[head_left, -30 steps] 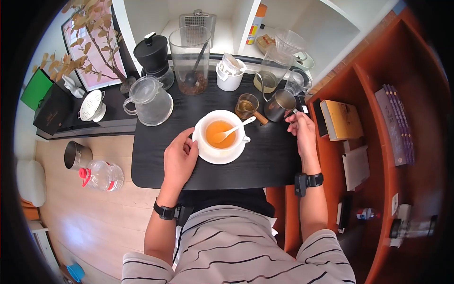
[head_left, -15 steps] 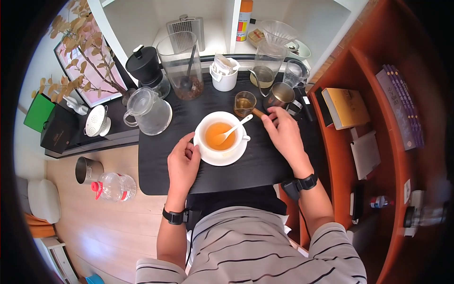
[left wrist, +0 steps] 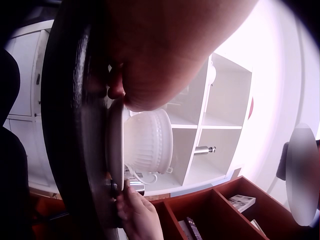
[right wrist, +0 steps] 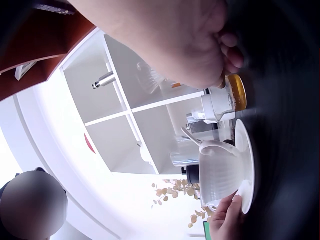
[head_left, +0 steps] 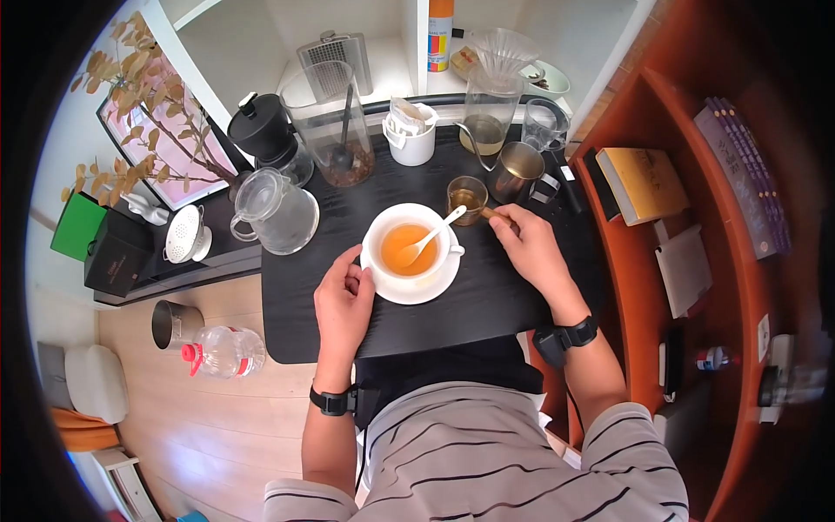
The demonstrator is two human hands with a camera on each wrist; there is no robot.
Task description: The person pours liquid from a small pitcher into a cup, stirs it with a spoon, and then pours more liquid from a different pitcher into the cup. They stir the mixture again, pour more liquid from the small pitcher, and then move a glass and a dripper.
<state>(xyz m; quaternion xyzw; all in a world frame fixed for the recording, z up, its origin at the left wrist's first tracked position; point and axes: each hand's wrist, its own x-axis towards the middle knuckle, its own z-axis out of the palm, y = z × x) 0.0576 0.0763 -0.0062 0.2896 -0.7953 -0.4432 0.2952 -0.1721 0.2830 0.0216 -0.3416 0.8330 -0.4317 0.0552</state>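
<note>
A white cup (head_left: 390, 280) of amber tea, with a white spoon (head_left: 442, 228) leaning in it, stands on a white saucer (head_left: 448, 283). My left hand (head_left: 344, 300) pinches the saucer's near-left rim between thumb and fingers. To the right, my right hand (head_left: 532, 248) grips the wooden handle (head_left: 497, 212) of a small glass pitcher (head_left: 468, 200), its fingertips partly hidden in the right wrist view. Amber liquid shows low in the pitcher's glass (right wrist: 238, 92). A metal mug (head_left: 519, 172) stands just behind the pitcher.
Along the table's back are a lidded glass jug (head_left: 283, 213), a black grinder (head_left: 261, 130), a tall glass container (head_left: 335, 130), a white pot (head_left: 409, 141), a dripper carafe (head_left: 487, 104) and a glass cup (head_left: 545, 126). A red-brown bookshelf (head_left: 635, 287) borders the right side.
My right hand has gone from the metal mug's handle to the small pitcher's wooden handle. The pitcher has shifted slightly right, with its handle turned more rightward. The left hand stays at the saucer.
</note>
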